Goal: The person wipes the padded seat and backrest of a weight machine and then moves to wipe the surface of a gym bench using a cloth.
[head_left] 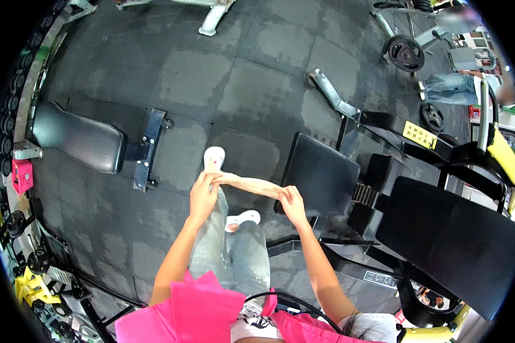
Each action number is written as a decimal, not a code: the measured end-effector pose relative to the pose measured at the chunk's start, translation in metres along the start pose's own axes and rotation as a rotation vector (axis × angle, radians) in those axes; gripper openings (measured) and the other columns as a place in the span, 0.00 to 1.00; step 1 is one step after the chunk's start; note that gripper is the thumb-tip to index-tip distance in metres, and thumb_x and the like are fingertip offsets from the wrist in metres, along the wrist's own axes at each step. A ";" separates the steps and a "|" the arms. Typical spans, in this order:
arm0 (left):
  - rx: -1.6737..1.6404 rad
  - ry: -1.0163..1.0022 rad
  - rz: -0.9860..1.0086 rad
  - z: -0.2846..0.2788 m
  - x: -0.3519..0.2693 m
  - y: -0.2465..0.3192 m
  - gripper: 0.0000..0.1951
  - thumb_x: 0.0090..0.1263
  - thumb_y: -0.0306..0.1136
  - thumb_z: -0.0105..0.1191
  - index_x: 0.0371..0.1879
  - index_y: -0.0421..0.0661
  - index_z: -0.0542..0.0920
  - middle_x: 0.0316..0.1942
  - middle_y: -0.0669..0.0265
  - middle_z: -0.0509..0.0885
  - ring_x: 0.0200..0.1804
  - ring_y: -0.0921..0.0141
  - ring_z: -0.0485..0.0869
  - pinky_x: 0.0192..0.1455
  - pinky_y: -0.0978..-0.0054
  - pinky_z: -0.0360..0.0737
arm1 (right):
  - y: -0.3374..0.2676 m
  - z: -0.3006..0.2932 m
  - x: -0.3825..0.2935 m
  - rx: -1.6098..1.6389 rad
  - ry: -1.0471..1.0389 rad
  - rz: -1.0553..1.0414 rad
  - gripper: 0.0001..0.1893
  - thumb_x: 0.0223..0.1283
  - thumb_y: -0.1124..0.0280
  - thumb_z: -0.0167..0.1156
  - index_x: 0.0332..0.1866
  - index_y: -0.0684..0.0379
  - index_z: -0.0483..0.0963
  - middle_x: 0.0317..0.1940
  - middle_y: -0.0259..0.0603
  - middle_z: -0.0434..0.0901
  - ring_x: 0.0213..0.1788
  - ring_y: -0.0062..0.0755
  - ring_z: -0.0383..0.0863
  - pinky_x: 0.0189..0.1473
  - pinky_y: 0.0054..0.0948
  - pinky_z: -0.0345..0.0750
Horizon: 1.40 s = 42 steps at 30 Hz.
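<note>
A long beige strip of cloth (253, 184), partly twisted, stretches between my two hands above the floor. My left hand (204, 188) is closed on its left end, just over a white shoe (214, 157). The other end is pinched between the thumb and fingers of my right hand (289, 198), beside the black padded seat (322, 176) of a gym machine. Below the strip are my legs in light jeans (212, 244) and a second white shoe (243, 218).
A black padded bench (81, 139) stands on the rubber floor at left, near a dumbbell rack (10, 103) and a pink box (22, 176). The machine's large backrest (450, 240) fills the right. A person in jeans (450, 88) is beyond, near weight plates (406, 53).
</note>
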<state>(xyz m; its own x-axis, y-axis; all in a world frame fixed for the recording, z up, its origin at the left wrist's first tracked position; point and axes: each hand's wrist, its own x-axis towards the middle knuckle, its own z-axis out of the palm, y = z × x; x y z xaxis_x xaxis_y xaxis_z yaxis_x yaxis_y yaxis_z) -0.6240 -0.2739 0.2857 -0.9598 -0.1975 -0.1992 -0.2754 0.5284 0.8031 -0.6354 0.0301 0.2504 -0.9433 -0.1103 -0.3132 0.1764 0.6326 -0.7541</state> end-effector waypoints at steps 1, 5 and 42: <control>0.023 0.012 -0.021 -0.012 0.006 -0.002 0.09 0.71 0.30 0.55 0.46 0.47 0.84 0.46 0.61 0.82 0.50 0.56 0.83 0.52 0.62 0.78 | -0.016 0.001 0.011 0.015 -0.037 0.046 0.07 0.67 0.69 0.59 0.43 0.62 0.76 0.37 0.47 0.75 0.41 0.50 0.79 0.46 0.38 0.75; 0.154 -0.057 -0.104 -0.060 0.051 -0.014 0.08 0.70 0.31 0.56 0.44 0.47 0.85 0.45 0.61 0.84 0.48 0.56 0.83 0.53 0.62 0.78 | -0.069 0.012 0.072 -0.052 0.012 0.081 0.08 0.67 0.69 0.59 0.44 0.61 0.79 0.39 0.45 0.78 0.43 0.43 0.82 0.47 0.34 0.77; 0.557 0.146 0.414 -0.164 0.526 0.307 0.06 0.65 0.36 0.61 0.39 0.54 0.86 0.38 0.73 0.82 0.47 0.68 0.76 0.56 0.65 0.69 | -0.292 -0.262 0.505 -0.128 0.240 -0.277 0.05 0.64 0.72 0.63 0.42 0.57 0.84 0.39 0.37 0.82 0.44 0.40 0.77 0.49 0.36 0.73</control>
<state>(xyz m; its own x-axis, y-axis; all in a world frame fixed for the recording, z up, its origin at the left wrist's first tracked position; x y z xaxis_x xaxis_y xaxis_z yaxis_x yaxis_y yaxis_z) -1.2048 -0.3511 0.5192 -0.9854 0.0225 0.1689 0.0865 0.9199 0.3825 -1.2365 -0.0091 0.4637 -0.9919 -0.1177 0.0478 -0.1168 0.6962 -0.7082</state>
